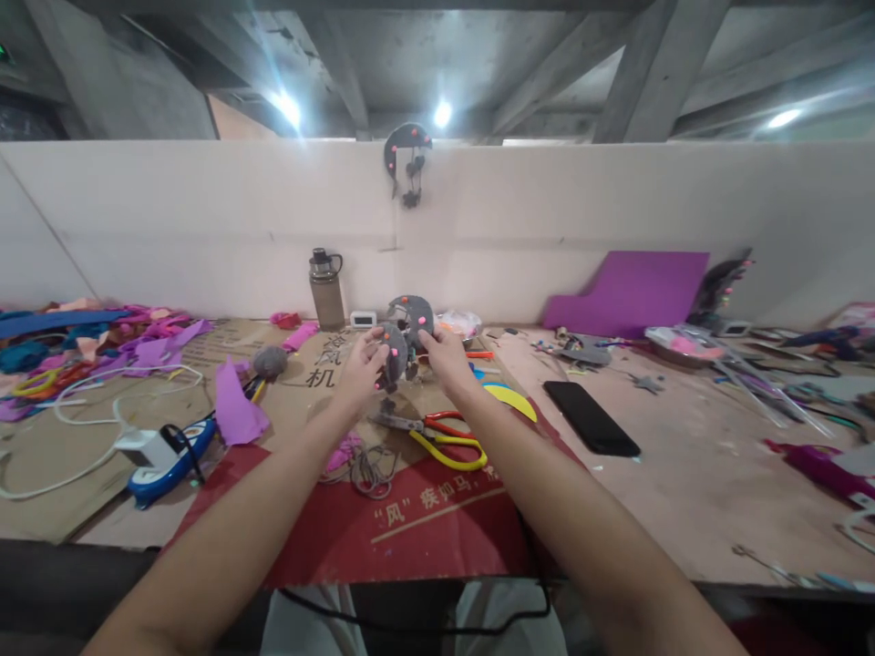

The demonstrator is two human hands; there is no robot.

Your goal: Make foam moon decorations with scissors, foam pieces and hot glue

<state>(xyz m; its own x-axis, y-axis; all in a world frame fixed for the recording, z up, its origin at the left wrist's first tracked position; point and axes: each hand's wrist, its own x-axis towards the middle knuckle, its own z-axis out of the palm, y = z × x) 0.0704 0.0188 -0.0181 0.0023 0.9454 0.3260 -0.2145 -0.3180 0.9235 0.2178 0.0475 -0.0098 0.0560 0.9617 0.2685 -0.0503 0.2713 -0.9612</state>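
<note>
Red cardboard (437, 533) printed with white characters lies at the near edge of the desk (684, 456), its front cut off by the frame along with the person's lap. On it sit a loose tangle of thin wire (369, 469) and tool handles (447, 440), one pair yellow and one pair red, overlapping so that the jaws are hard to make out. To the left lies a blue-and-white corded tool (164, 453), to the right one black phone (591, 417), face down or dark.

Just beyond, above the desk, the left hand (360, 367) and right hand (444, 358) both pinch a grey felt piece (403, 333) dotted with pink, fingers closed on its two sides. Its lower part is hidden between the hands.

Farther back stands one lidded bottle (326, 289); its contents cannot be seen. A purple sheet (629, 290) leans on the white wall, and a second grey felt ornament (408, 150) hangs over the wall's top edge.
</note>
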